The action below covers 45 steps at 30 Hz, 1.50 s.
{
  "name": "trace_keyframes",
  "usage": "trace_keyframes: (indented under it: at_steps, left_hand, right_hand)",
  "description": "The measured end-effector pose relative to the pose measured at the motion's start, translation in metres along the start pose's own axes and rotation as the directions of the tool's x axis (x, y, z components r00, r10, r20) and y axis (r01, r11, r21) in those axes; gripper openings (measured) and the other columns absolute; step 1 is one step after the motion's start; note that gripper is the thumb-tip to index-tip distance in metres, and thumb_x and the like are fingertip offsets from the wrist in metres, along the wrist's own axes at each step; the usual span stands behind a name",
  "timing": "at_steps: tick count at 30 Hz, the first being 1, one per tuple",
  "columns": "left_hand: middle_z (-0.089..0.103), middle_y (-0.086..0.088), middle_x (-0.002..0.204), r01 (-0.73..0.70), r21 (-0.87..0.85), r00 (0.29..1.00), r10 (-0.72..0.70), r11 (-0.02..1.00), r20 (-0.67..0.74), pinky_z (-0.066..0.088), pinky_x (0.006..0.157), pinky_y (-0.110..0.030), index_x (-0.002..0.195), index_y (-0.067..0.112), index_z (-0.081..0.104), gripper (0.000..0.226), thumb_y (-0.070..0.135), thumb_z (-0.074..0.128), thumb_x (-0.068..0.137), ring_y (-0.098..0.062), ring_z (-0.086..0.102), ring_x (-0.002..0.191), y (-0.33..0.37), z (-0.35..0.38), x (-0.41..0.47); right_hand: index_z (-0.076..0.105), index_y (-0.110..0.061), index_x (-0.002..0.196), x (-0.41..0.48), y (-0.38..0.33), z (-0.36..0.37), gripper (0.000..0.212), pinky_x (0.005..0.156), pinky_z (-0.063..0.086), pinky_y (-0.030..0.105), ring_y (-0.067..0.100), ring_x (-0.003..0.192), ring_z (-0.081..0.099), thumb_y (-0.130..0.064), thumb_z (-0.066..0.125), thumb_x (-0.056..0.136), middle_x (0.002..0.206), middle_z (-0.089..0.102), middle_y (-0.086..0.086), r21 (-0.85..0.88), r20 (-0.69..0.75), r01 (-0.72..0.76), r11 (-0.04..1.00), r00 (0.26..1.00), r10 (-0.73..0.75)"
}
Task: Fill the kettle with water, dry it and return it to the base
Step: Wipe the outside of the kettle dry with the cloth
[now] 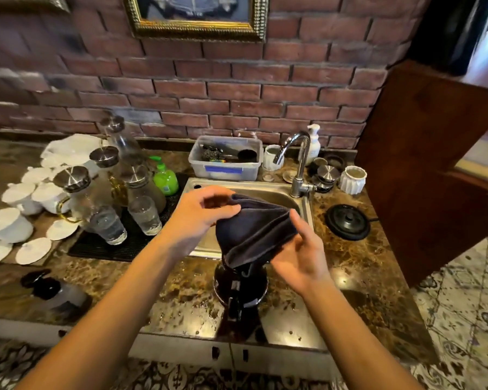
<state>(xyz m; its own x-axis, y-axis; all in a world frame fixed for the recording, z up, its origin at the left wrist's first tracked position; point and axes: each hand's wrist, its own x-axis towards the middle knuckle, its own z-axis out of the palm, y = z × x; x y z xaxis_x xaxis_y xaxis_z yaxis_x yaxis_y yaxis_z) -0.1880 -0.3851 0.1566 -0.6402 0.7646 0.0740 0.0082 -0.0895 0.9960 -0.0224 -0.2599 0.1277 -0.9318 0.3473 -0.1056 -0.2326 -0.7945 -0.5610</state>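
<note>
A dark kettle (238, 288) stands on the marble counter just in front of the sink (268, 192), its top hidden under a dark blue cloth (254, 232). My left hand (200, 212) pinches the cloth's upper left edge. The cloth's right side is held by my right hand (302, 254). Both hands hold the cloth in the air above the kettle. The round black kettle base (348, 222) lies on the counter to the right of the sink. A chrome tap (299, 159) arches over the sink; no water is seen running.
Glass carafes with metal lids (74, 180), two tumblers (107, 225) and white lidded cups (9, 223) crowd the left counter. A green soap bottle (165, 180), a plastic tub (226, 167) and white pots (352, 180) ring the sink. A wooden panel (434, 164) stands at right.
</note>
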Motion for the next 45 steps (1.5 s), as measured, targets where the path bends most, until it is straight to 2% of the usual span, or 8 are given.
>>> trace_keyframes:
  at_steps: [6, 10, 19, 25, 31, 36, 41, 45]
  left_hand:
    - [0.075, 0.012, 0.081, -0.158, 0.169, 0.987, 0.154, 0.973, 0.042, 0.053, 0.075, -0.019, 0.090, 0.019, 0.078, 0.023, -0.002, 0.079, 0.080, -0.004, 0.067, 0.080, 0.031, -0.048, 0.015]
    - [0.075, 0.011, 0.082, -0.160, 0.212, 0.987, 0.158, 0.964, 0.027, 0.053, 0.074, -0.017, 0.097, 0.010, 0.076, 0.021, -0.004, 0.078, 0.081, -0.002, 0.067, 0.079, 0.034, -0.087, 0.027]
    - [0.074, -0.003, 0.088, 0.034, 0.185, 0.999, -0.035, 0.982, 0.003, 0.050, 0.072, -0.020, 0.096, 0.014, 0.076, 0.021, -0.003, 0.076, 0.084, -0.010, 0.064, 0.078, -0.045, -0.140, 0.024]
    - [0.069, 0.007, 0.080, 0.228, 0.051, 0.974, -0.228, 0.972, -0.004, 0.050, 0.069, -0.025, 0.088, 0.034, 0.077, 0.035, 0.000, 0.080, 0.081, -0.014, 0.059, 0.070, -0.129, -0.133, -0.009]
    - [0.076, 0.009, 0.095, 0.287, -0.016, 0.945, -0.280, 0.958, 0.170, 0.053, 0.074, -0.021, 0.098, 0.039, 0.077, 0.030, 0.062, 0.075, 0.078, -0.006, 0.070, 0.084, -0.189, -0.102, -0.053]
    - [0.064, 0.020, 0.129, 0.132, 0.175, 0.989, -0.117, 0.976, -0.096, 0.046, 0.103, -0.020, 0.126, 0.037, 0.066, 0.029, 0.038, 0.054, 0.101, 0.000, 0.057, 0.124, -0.224, -0.075, -0.031]
    - [0.035, 0.029, 0.156, 0.039, 0.239, 0.999, -0.037, 0.970, -0.013, 0.026, 0.122, -0.030, 0.151, 0.048, 0.032, 0.048, 0.045, 0.035, 0.104, 0.005, 0.029, 0.147, -0.240, -0.032, -0.026]
    - [0.034, 0.002, 0.164, -0.029, 0.246, 0.998, 0.041, 0.969, -0.046, 0.022, 0.122, -0.054, 0.156, 0.013, 0.033, 0.065, 0.050, 0.023, 0.103, -0.020, 0.026, 0.153, -0.249, -0.009, -0.038]
  right_hand:
    - [0.057, 0.000, 0.133, 0.058, 0.004, 0.018, 0.047, 0.107, 0.044, 0.049, 0.039, 0.125, 0.057, -0.009, 0.067, 0.088, 0.134, 0.060, 0.027, -0.440, 0.043, 0.103, 0.892, 0.995, -0.094]
    - [0.073, -0.006, 0.106, 0.099, 0.000, 0.023, 0.029, 0.084, 0.054, 0.036, 0.024, 0.095, 0.070, -0.005, 0.075, 0.077, 0.105, 0.075, 0.016, -0.645, 0.018, 0.107, 0.757, 0.992, -0.124]
    - [0.077, -0.021, 0.097, 0.172, 0.016, 0.019, 0.018, 0.077, 0.052, 0.020, 0.006, 0.084, 0.069, -0.008, 0.076, 0.083, 0.089, 0.077, -0.005, -0.990, -0.007, -0.020, 0.138, 0.995, 0.097]
    - [0.072, -0.026, 0.087, 0.180, 0.044, 0.001, 0.011, 0.087, 0.052, 0.051, 0.023, 0.088, 0.066, -0.017, 0.071, 0.081, 0.087, 0.072, 0.002, -0.965, -0.087, -0.009, -0.260, 0.953, 0.290]
    - [0.064, -0.025, 0.069, 0.154, 0.067, -0.017, 0.005, 0.077, 0.052, 0.046, 0.027, 0.078, 0.062, -0.023, 0.061, 0.072, 0.076, 0.066, 0.010, -0.943, -0.177, -0.040, -0.329, 0.900, 0.399]
    - [0.059, -0.010, 0.066, 0.145, 0.071, -0.024, 0.016, 0.065, 0.048, 0.047, 0.026, 0.069, 0.057, -0.023, 0.057, 0.075, 0.070, 0.057, 0.011, -0.957, -0.069, 0.049, -0.285, 0.918, 0.390]
    - [0.062, -0.025, 0.070, 0.133, 0.080, -0.036, 0.027, 0.069, 0.047, 0.034, 0.012, 0.074, 0.059, -0.001, 0.063, 0.082, 0.074, 0.060, -0.009, -0.979, 0.046, 0.095, -0.179, 0.964, 0.261]
    - [0.072, -0.006, 0.086, 0.116, 0.094, -0.049, 0.013, 0.083, 0.052, 0.043, 0.019, 0.091, 0.066, -0.002, 0.060, 0.083, 0.089, 0.071, 0.001, -0.959, 0.148, 0.141, -0.248, 0.989, -0.009]
